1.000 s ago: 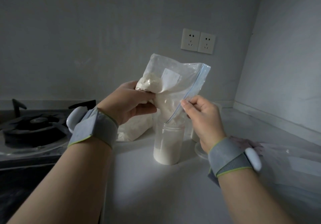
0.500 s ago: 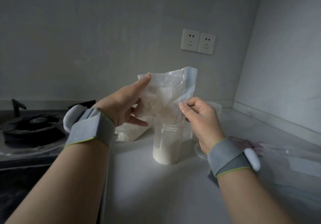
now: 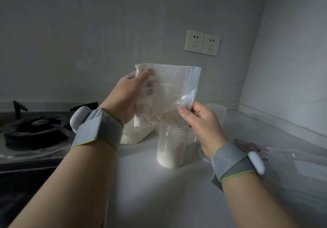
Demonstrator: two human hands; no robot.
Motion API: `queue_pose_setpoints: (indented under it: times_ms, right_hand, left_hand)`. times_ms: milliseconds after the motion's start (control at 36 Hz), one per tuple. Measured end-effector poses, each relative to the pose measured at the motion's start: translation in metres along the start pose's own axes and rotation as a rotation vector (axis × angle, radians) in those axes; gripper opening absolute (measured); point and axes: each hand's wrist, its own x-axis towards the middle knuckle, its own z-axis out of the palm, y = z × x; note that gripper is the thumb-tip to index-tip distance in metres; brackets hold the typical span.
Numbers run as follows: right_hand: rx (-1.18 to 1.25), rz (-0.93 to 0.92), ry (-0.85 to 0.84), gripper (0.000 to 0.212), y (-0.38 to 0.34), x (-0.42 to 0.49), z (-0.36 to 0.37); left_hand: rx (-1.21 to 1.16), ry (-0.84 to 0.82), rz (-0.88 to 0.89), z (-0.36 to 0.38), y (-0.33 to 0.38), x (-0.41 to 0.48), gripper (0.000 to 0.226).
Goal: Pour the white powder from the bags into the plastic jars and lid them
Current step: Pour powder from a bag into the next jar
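Now, with right grip (image 3: pixel 200 119) pinching the bag (image 3: pixel 169 79) at its zip edge directly above the jar (image 3: pixel 170 149), and left grip (image 3: pixel 131 95) clasping the upper corner, raise that corner and tap residue down gently.

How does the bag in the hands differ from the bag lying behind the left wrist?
The held bag is raised over the jar, between left hand and right hand; the lying bag rests on the counter. The held bag looks almost empty and see-through; the lying bag bulges with white powder. Both are plastic.
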Motion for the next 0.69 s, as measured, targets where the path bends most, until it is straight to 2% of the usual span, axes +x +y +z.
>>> queue_pose_setpoints:
  times_ms: [83, 167, 278, 389, 472, 528, 639, 694]
  right_hand:
    - [-0.029, -0.015, 0.037, 0.02, 0.002, 0.001, 0.001]
    - [-0.065, -0.019, 0.05, 0.014, 0.001, 0.002, 0.001]
    - [-0.034, 0.0, 0.06, 0.01, 0.003, 0.003, 0.0]
    - [-0.033, 0.001, 0.059, 0.012, 0.003, 0.003, -0.001]
    - [-0.025, 0.013, 0.075, 0.016, 0.005, 0.003, -0.001]
    - [-0.028, 0.022, 0.087, 0.015, 0.005, 0.003, -0.002]
    - [-0.052, 0.025, 0.107, 0.028, 0.006, 0.004, -0.004]
    - [-0.064, 0.031, 0.115, 0.025, 0.006, 0.003, -0.004]
  left_hand:
    - [0.0, 0.025, 0.036, 0.0, 0.0, 0.001, 0.024]
    - [-0.019, 0.054, 0.069, -0.001, 0.001, 0.001, 0.026]
    - [-0.007, -0.049, 0.032, -0.003, 0.001, -0.001, 0.029]
    - [-0.022, -0.028, 0.017, -0.002, 0.0, 0.0, 0.029]
    - [0.097, -0.066, -0.065, -0.008, -0.005, 0.002, 0.031]
    - [0.228, -0.138, -0.132, -0.013, -0.01, 0.001, 0.035]
    - [0.445, -0.273, -0.246, -0.018, -0.018, -0.004, 0.042]
    - [0.514, -0.356, -0.282, -0.017, -0.021, -0.006, 0.052]
